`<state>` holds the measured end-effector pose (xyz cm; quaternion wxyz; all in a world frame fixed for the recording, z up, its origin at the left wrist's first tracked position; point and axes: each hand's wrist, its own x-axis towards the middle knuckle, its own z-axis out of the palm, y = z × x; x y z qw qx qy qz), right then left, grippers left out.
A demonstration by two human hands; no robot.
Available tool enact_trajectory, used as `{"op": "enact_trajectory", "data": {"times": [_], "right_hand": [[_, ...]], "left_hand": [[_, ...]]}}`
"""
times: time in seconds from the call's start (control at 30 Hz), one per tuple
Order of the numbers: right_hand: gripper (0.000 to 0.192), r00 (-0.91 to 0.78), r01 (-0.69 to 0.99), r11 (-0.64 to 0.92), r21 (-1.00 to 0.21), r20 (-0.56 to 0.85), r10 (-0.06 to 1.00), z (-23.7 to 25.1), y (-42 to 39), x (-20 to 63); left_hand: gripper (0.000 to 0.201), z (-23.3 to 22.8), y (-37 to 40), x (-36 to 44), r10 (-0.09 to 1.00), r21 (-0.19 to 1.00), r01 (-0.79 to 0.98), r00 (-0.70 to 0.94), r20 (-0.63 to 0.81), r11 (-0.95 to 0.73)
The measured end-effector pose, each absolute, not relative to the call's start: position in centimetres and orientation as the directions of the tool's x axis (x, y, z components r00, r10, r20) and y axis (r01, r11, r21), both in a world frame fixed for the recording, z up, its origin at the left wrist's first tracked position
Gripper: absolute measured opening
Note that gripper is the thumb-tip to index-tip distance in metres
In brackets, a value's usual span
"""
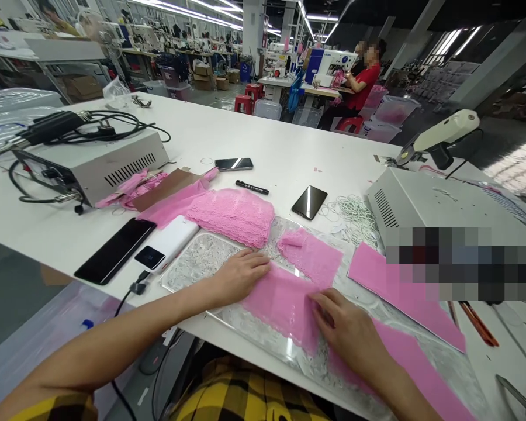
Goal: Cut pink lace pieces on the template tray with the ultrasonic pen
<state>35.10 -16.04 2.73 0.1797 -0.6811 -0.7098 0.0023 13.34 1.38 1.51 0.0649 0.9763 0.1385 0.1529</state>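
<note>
A sheer pink piece of fabric [284, 304] with a scalloped lace edge lies on a clear-covered, grey patterned board [210, 255]. My left hand [241, 275] is at its upper left corner, fingers together and closed on the edge, thumb hidden. At the right edge, my right hand [342, 321] pinches the fabric between thumb and fingers. Just behind is a smaller folded pink lace piece [311, 254]. A thick stack of pink lace pieces [234, 216] sits beyond my left hand. More pink fabric [412, 351] extends under and beside my right forearm.
A pink flat strip [403, 292] lies right. Phones [310, 202], a marker [252, 187], a white power bank [169, 242] and pale green elastic cord [355, 216] are around the board. Grey machine boxes [118, 164] flank both sides. A person in red [366, 85] sits at a sewing machine.
</note>
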Motion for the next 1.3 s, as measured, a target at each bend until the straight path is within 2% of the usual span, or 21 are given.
{"op": "enact_trajectory", "data": {"times": [0.17, 0.4, 0.6, 0.67, 0.8, 0.87, 0.93, 1.03, 1.2, 1.3], "right_hand": [[0.026, -0.045, 0.971, 0.113, -0.212, 0.301, 0.952, 2.0, -16.7, 35.3], [0.028, -0.074, 0.976, 0.139, -0.167, 0.343, 0.936, 1.9, -16.6, 35.4], [0.025, -0.06, 0.98, 0.122, -0.159, 0.348, 0.935, 2.0, -16.9, 35.3], [0.024, -0.05, 0.983, 0.106, -0.148, 0.34, 0.939, 2.1, -16.9, 35.2], [0.023, -0.006, 0.997, 0.031, -0.076, 0.301, 0.954, 2.2, -17.2, 35.5], [0.023, 0.031, 0.999, -0.023, -0.032, 0.294, 0.955, 2.1, -17.5, 35.7], [0.021, 0.067, 0.998, -0.067, -0.01, 0.3, 0.952, 2.0, -17.9, 35.8], [0.024, 0.104, 0.995, -0.096, -0.04, 0.304, 0.947, 2.0, -18.1, 35.8], [0.025, 0.114, 0.993, -0.1, -0.07, 0.242, 0.964, 2.0, -18.1, 35.9], [0.024, 0.096, 0.992, -0.069, -0.108, 0.268, 0.959, 2.4, -18.6, 35.8]], "left_hand": [[0.022, 1.3, 1.4, 13.8, 0.426, 0.168, 0.393, 0.855, 0.294, -0.904], [0.02, 1.5, 1.7, 15.9, 0.41, 0.138, 0.387, 0.873, 0.265, -0.912], [0.023, 1.4, 1.5, 15.3, 0.46, 0.125, 0.444, 0.833, 0.306, -0.887], [0.022, 1.6, 1.1, 14.9, 0.422, 0.129, 0.402, 0.848, 0.321, -0.907], [0.027, 1.7, 0.4, 14.1, 0.207, 0.11, 0.181, 0.922, 0.327, -0.977], [0.033, 1.3, 0.4, 13.7, 0.158, 0.098, 0.133, 0.937, 0.311, -0.986], [0.038, 1.0, 0.4, 13.3, 0.166, 0.102, 0.143, 0.947, 0.275, -0.985], [0.046, 0.7, 0.6, 12.9, 0.168, 0.115, 0.146, 0.963, 0.209, -0.982], [0.052, 0.9, 0.7, 12.4, 0.169, 0.147, 0.148, 0.975, 0.146, -0.978], [0.053, 1.1, 0.7, 12.1, 0.168, 0.178, 0.146, 0.979, 0.114, -0.973]]}}
